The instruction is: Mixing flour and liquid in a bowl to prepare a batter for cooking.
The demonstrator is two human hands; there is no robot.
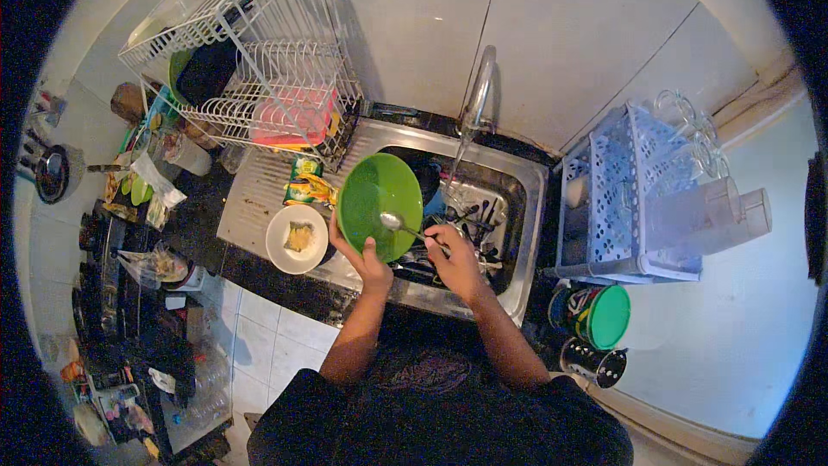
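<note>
My left hand grips the near left rim of a green bowl, tilted above the left part of the sink. A metal spoon is in my right hand, its bowl end over the inside of the green bowl. Beneath and to the right lies the steel sink basin, which holds a heap of cutlery and dark dishes partly hidden by the green bowl. From the curved tap a stream of water seems to run into the basin.
On the ribbed drainboard stand a white bowl with a yellowish sponge and a green-yellow packet. A white wire dish rack rises behind them. At right are a lilac plastic rack and a green-lidded tub.
</note>
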